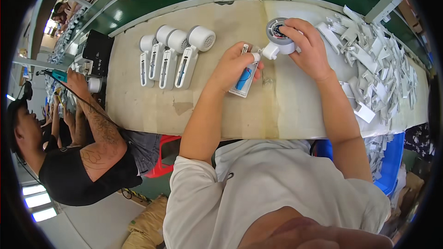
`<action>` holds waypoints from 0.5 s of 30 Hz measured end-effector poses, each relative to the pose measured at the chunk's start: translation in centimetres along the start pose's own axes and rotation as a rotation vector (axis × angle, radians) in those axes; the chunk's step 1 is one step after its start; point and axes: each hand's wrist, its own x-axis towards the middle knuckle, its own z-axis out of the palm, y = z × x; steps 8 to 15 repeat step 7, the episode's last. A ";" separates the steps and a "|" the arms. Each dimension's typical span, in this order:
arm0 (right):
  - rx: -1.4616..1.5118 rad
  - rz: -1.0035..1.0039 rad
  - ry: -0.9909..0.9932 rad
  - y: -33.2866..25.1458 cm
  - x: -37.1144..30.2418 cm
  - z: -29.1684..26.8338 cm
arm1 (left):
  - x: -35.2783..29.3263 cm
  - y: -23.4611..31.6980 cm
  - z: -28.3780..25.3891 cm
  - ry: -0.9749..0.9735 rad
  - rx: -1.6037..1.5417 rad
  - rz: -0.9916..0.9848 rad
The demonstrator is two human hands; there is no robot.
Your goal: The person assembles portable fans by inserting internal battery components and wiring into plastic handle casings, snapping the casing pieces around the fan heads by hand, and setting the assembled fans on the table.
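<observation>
My left hand [233, 68] is closed around an open white handle shell [240, 93], in which a blue cylinder [244, 77] and thin wires show. The thumb, with a white covering on its tip, presses near the handle's upper end. My right hand [310, 46] grips a round white head [282, 47] with a grey ring and a dark inside with small parts. Its short neck [270, 51] points at the top of the handle; whether the two are joined, I cannot tell. To the left lie several similar white units [187, 64], each a round head on a slotted handle.
A large heap of loose white plastic shells [369, 60] covers the table's right side. Below it stands a blue bin [392, 166] with more shells. At left a co-worker [83, 170] holds a teal tool [60, 75] beside a black box [98, 55]. A red stool [162, 159] stands there.
</observation>
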 end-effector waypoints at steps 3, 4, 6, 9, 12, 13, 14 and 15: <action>-0.021 -0.074 0.010 0.1 0.0 -0.1 | -0.2 0.0 0.3 0.028 0.089 0.022; -0.024 -0.083 0.014 0.1 0.0 -0.2 | -0.2 0.1 0.4 0.035 0.104 0.024; -0.038 -0.103 -0.001 0.0 0.2 -0.6 | -0.2 0.0 0.5 0.043 0.151 0.067; -0.041 -0.114 -0.005 0.0 0.4 -0.6 | 0.0 -0.2 0.4 0.054 0.180 0.093; -0.041 -0.114 -0.005 0.0 0.4 -0.6 | 0.0 -0.2 0.4 0.054 0.180 0.093; -0.041 -0.114 -0.005 0.0 0.4 -0.6 | 0.0 -0.2 0.4 0.054 0.180 0.093; -0.041 -0.114 -0.005 0.0 0.4 -0.6 | 0.0 -0.2 0.4 0.054 0.180 0.093; -0.041 -0.114 -0.005 0.0 0.4 -0.6 | 0.0 -0.2 0.4 0.054 0.180 0.093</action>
